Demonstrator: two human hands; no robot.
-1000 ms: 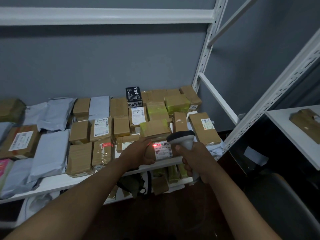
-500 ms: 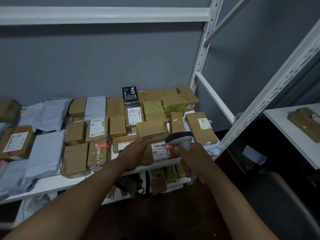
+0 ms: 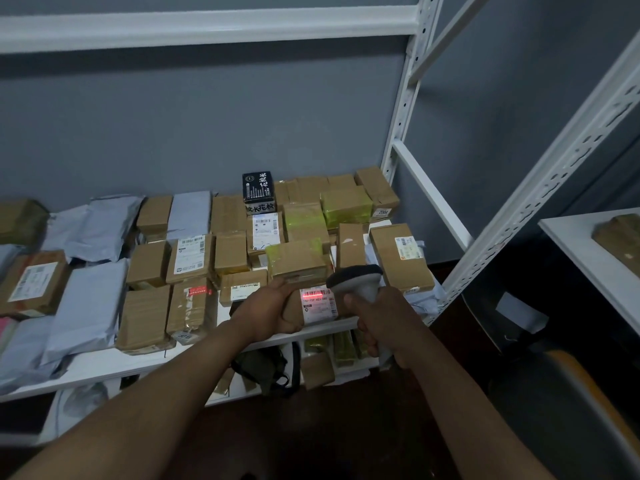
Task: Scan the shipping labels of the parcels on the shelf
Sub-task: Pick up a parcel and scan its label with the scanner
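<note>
Holding a small brown parcel (image 3: 294, 311) at the front edge of a white shelf (image 3: 104, 362), the person's left hand (image 3: 268, 311) wraps its fingers around the parcel's left end. The parcel's white shipping label (image 3: 319, 302) faces up and toward the viewer. The right hand (image 3: 382, 323) is clenched around the grip of a grey handheld scanner (image 3: 360, 284), whose head points down at the label from just beside it. A red scan line (image 3: 311, 294) glows across the barcode near the label's top.

Behind the held parcel, the shelf is crowded with brown boxes and grey mailing bags (image 3: 86, 306); one box with yellow-green tape (image 3: 298, 259) sits directly behind the left hand, touching or nearly touching it. More parcels lie on a lower shelf (image 3: 242, 386) underneath.

Several things could go wrong from here. The red line appears to cover only part of the barcode, so the read may fail if the scanner stays this close or tilts. The parcel seems to sit right at the shelf's lip, so a loosened grip could let it drop to the level below. Labels on neighbouring boxes lie near the beam, so a stray sweep could register the wrong parcel. With so many similar boxes, one could be scanned twice or skipped.
</note>
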